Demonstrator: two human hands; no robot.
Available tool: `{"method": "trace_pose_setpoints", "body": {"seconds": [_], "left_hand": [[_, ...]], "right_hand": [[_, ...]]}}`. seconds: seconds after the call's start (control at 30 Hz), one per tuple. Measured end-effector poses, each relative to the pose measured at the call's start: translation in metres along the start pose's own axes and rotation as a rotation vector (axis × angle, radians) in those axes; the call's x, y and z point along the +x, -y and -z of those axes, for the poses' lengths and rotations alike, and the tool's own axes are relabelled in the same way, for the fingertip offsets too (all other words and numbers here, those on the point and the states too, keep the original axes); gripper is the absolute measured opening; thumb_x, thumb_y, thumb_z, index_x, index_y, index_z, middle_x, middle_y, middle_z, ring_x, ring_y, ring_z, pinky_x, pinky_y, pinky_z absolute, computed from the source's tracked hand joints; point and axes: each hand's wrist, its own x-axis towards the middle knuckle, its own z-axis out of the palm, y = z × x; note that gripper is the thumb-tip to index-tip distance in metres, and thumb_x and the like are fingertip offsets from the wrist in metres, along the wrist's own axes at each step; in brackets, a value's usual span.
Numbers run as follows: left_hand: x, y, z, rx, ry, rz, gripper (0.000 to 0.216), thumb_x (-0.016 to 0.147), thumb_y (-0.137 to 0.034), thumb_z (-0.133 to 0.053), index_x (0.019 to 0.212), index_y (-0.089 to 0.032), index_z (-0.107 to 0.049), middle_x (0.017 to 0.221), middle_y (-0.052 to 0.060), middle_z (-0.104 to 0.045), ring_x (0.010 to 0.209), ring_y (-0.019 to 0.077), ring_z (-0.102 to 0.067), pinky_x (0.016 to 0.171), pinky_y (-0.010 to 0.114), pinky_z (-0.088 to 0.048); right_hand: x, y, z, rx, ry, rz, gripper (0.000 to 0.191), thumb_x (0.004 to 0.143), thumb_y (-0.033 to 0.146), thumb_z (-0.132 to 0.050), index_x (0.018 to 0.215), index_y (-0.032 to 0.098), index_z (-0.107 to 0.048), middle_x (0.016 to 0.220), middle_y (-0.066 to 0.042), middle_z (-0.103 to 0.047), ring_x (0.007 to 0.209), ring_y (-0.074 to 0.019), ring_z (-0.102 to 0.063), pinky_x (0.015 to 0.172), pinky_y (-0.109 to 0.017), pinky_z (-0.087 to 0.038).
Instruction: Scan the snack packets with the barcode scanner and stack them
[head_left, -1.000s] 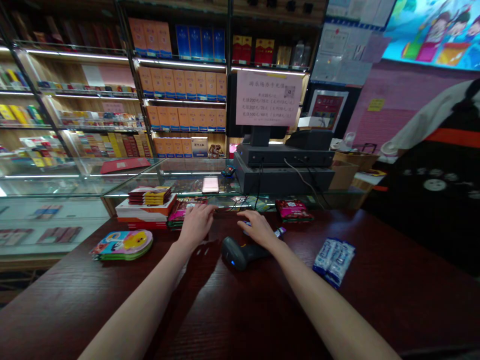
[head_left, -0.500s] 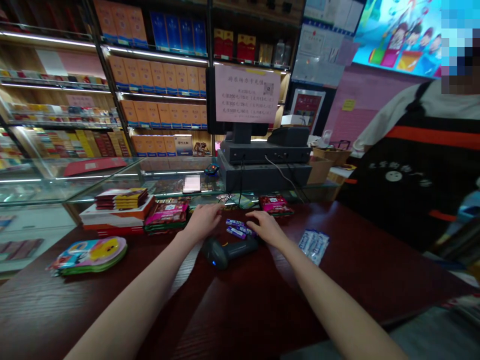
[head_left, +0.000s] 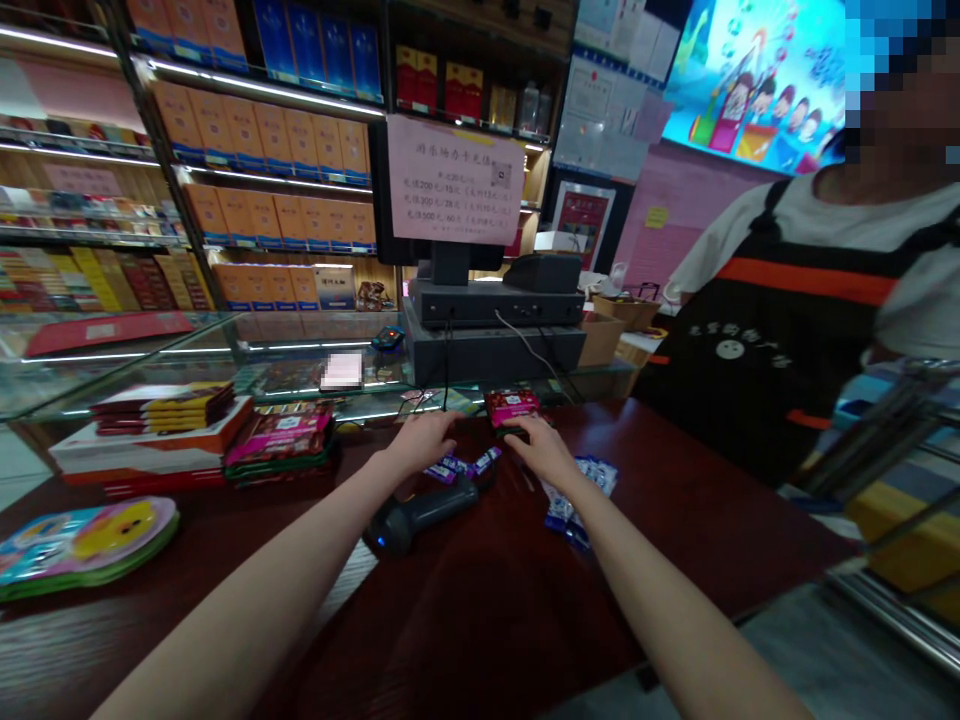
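Note:
My left hand (head_left: 425, 441) is above the table, palm down, fingers stretched forward beside several small purple packets (head_left: 450, 467). Another purple packet (head_left: 487, 460) lies between my two hands. My right hand (head_left: 544, 450) has its thumb apart from its fingers, which reach in front of a pink snack pack (head_left: 513, 406); I cannot tell whether they touch it. Blue-and-white packets (head_left: 600, 478) lie beside and partly under the line of my right forearm, which hides some of them. Nearer to me rests a dark handheld barcode scanner (head_left: 420, 515) with a blue light.
Pink snack packs (head_left: 281, 440), a box (head_left: 150, 450) topped with small packs and colourful flat packages (head_left: 90, 540) sit on the left. Behind are a glass counter (head_left: 292, 345) and a register with monitor (head_left: 450, 190). A person in a black apron (head_left: 765, 350) stands at the right.
The view has turned right, so the scene sits further left. One purple packet now lies apart from the others. My right hand is closer to the pink pack and the blue-and-white packets.

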Motion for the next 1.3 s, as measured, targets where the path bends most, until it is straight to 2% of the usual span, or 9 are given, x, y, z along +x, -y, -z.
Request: {"method": "trace_pose_setpoints", "body": {"seconds": [0.13,0.3,0.5,0.7,0.87,1.03,1.2,1.3], "left_hand": [[0.016,-0.008,-0.008,-0.006,0.015,-0.003,0.064,0.084,-0.026,-0.06,0.147,-0.023,-0.044,0.141,0.012,-0.058,0.127,0.0311,-0.057,0.103,0.044,-0.045],[0.031,-0.02,-0.015,-0.021,0.014,-0.003,0.07,0.083,-0.03,-0.064,0.149,-0.025,-0.04,0.142,0.014,-0.054,0.129,0.0346,-0.053,0.104,0.05,-0.044],[0.047,-0.033,-0.026,-0.096,0.054,0.035,0.072,0.085,-0.033,-0.062,0.152,-0.025,-0.035,0.148,0.016,-0.048,0.135,0.0373,-0.045,0.107,0.056,-0.039],[0.06,-0.04,-0.041,-0.161,0.093,0.075,0.081,0.084,-0.038,-0.062,0.155,-0.025,-0.026,0.151,0.018,-0.045,0.136,0.0412,-0.044,0.105,0.059,-0.038],[0.07,-0.043,-0.055,-0.241,0.088,0.097,0.083,0.083,-0.042,-0.063,0.155,-0.025,-0.025,0.15,0.018,-0.048,0.136,0.0381,-0.046,0.105,0.052,-0.04],[0.078,-0.041,-0.066,-0.356,0.061,0.08,0.081,0.081,-0.039,-0.067,0.153,-0.021,-0.032,0.146,0.015,-0.054,0.134,0.0317,-0.052,0.107,0.042,-0.041],[0.082,-0.043,-0.068,-0.452,0.037,0.07,0.077,0.08,-0.034,-0.067,0.149,-0.011,-0.04,0.152,0.017,-0.047,0.138,0.0283,-0.047,0.113,0.035,-0.037],[0.081,-0.044,-0.067,-0.5,0.033,0.073,0.075,0.079,-0.031,-0.067,0.147,-0.011,-0.042,0.15,0.016,-0.05,0.137,0.0268,-0.049,0.114,0.034,-0.036]], "right_hand": [[0.001,-0.015,0.004,-0.028,-0.044,-0.037,0.028,0.089,0.025,-0.06,0.114,0.029,-0.07,0.118,-0.001,-0.072,0.114,-0.0237,-0.061,0.101,-0.041,-0.045],[0.003,-0.034,0.006,-0.063,-0.111,-0.11,0.029,0.089,0.026,-0.059,0.116,0.027,-0.07,0.118,-0.004,-0.071,0.112,-0.0245,-0.059,0.101,-0.042,-0.045],[0.009,-0.056,0.006,-0.058,-0.157,-0.165,0.029,0.087,0.025,-0.06,0.115,0.025,-0.069,0.126,-0.006,-0.068,0.119,-0.0238,-0.057,0.106,-0.042,-0.042],[0.01,-0.068,0.005,-0.057,-0.156,-0.219,0.039,0.089,0.032,-0.059,0.127,0.023,-0.065,0.132,-0.009,-0.064,0.126,-0.0257,-0.055,0.108,-0.044,-0.042],[0.012,-0.075,0.004,0.001,-0.124,-0.227,0.045,0.091,0.037,-0.058,0.134,0.024,-0.061,0.135,-0.01,-0.063,0.126,-0.0255,-0.057,0.108,-0.044,-0.042],[0.012,-0.081,0.0,0.033,-0.088,-0.241,0.048,0.092,0.041,-0.057,0.137,0.025,-0.059,0.137,-0.011,-0.063,0.129,-0.026,-0.055,0.11,-0.047,-0.041],[0.01,-0.083,-0.006,0.049,-0.081,-0.244,0.049,0.093,0.04,-0.056,0.139,0.023,-0.057,0.144,-0.01,-0.058,0.139,-0.0282,-0.046,0.114,-0.051,-0.036],[0.009,-0.083,-0.007,0.061,-0.104,-0.232,0.048,0.092,0.038,-0.057,0.138,0.024,-0.058,0.143,-0.01,-0.059,0.14,-0.0278,-0.046,0.115,-0.05,-0.035]]}}
